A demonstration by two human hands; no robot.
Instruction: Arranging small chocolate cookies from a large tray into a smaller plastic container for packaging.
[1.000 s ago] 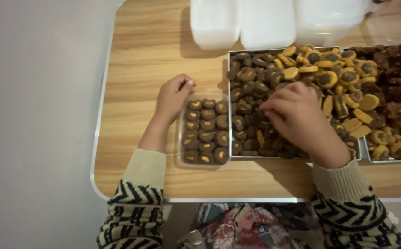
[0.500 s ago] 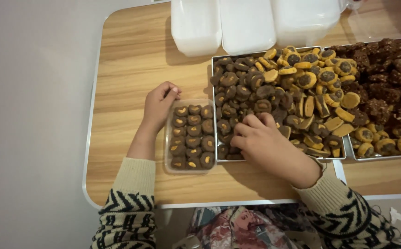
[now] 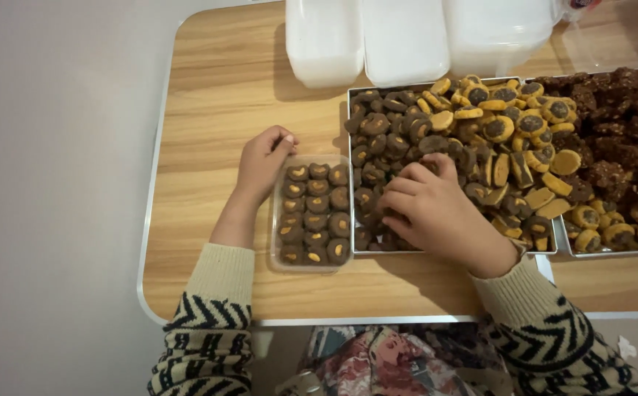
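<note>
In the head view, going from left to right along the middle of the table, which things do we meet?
Left hand → clear plastic box of dark cookies → right hand over the metal tray → yellow-rimmed cookies → second tray of dark brown pieces.

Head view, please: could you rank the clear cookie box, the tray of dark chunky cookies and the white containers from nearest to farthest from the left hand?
1. Clear cookie box: touching the left hand, just to its right.
2. White containers: at the table's far edge, up and right.
3. Tray of dark chunky cookies: far right, beyond the mixed cookie tray.
</note>
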